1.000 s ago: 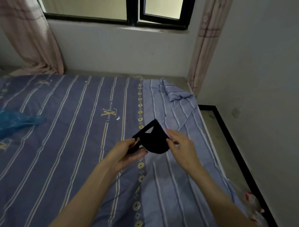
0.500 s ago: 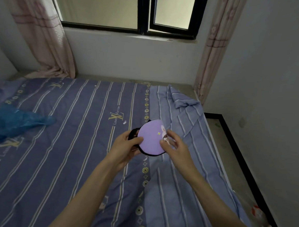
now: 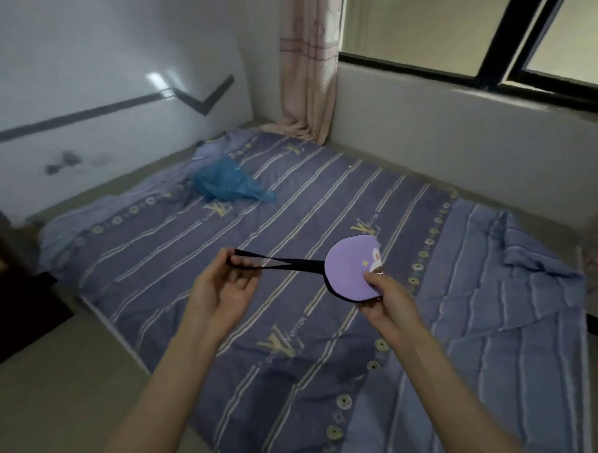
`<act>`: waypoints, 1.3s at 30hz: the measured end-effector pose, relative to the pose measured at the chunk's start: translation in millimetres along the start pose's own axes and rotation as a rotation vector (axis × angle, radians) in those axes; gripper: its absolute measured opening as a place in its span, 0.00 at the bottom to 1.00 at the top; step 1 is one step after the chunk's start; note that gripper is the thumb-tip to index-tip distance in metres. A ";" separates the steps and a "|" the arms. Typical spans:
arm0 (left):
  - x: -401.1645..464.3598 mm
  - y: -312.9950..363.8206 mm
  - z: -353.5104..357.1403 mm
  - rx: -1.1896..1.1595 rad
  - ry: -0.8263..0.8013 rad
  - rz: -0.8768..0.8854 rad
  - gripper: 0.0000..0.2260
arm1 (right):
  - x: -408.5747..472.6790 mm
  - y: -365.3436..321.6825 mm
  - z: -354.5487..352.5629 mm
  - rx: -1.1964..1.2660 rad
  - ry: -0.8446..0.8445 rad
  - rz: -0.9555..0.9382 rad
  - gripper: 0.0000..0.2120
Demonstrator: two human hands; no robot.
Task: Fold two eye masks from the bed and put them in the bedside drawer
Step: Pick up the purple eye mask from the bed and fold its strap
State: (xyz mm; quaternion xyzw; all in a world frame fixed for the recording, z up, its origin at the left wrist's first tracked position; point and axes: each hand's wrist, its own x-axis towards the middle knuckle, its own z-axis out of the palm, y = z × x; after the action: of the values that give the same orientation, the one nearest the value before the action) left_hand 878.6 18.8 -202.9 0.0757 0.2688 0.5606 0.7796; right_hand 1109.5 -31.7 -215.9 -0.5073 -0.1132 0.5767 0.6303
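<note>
Eye mask [image 3: 350,270]: purple face, black edging, folded to a half-round. You have it in the air over the bed, not touching the cover.
Strap [image 3: 282,262]: black elastic loop, stretched out to the left from the mask, pulled nearly straight between your two hands.
Right hand [image 3: 388,298]: pinched shut on the lower right edge of the eye mask, thumb on the purple face, fingers behind it.
Left hand [image 3: 224,288]: palm up, fingers loosely curled; thumb and fingertips have the far end of the strap hooked and held taut.
Bed [image 3: 320,330]: covered by a purple-blue striped sheet with a gold logo print; lighter blue striped part on the right side, rumpled near the far right corner.
Blue plastic bag [image 3: 227,184]: lies crumpled on the bed near the far left end, well apart from your hands. Can't tell if anything is inside it.
Second eye mask: can't pick one out anywhere on the bed from this view.
Dark furniture [image 3: 4,282]: at the left edge, beside the bed; too blurred to tell whether it is the bedside drawer or whether it is open.
Curtain [image 3: 308,65]: pink, hangs in the corner by the window, its hem bunched at the head of the bed.
</note>
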 end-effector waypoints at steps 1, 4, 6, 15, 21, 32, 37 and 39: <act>-15.5 7.5 -13.3 -0.025 0.031 0.039 0.09 | -3.4 12.3 12.4 0.003 -0.030 0.028 0.04; -53.8 37.9 -45.1 -0.099 0.146 0.169 0.11 | -15.5 44.1 55.5 -0.028 -0.152 0.067 0.06; -74.8 64.4 -62.2 -0.110 0.234 0.278 0.11 | -27.6 61.7 87.4 -0.150 -0.266 0.040 0.04; -167.6 181.3 -122.9 0.425 0.530 0.698 0.10 | -86.7 156.5 213.7 -0.745 -0.779 -0.240 0.02; -198.5 271.0 -159.4 1.029 0.508 0.628 0.05 | -112.7 222.5 316.6 -0.991 -1.111 -0.407 0.12; -180.9 426.3 -243.2 1.423 0.458 0.539 0.04 | -116.6 324.0 483.9 -1.189 -1.310 -0.394 0.05; -143.7 478.1 -273.6 1.408 0.449 0.531 0.06 | -89.7 357.7 542.4 -1.053 -1.183 -0.330 0.05; -123.3 497.1 -284.9 1.428 0.475 0.523 0.04 | -73.4 372.9 564.9 -0.996 -1.158 -0.291 0.06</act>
State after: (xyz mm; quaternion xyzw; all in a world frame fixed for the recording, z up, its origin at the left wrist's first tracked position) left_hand 292.8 32.7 -193.7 0.4962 0.6955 0.4187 0.3077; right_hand 447.4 126.9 -210.9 -0.3284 -0.7357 0.5424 0.2381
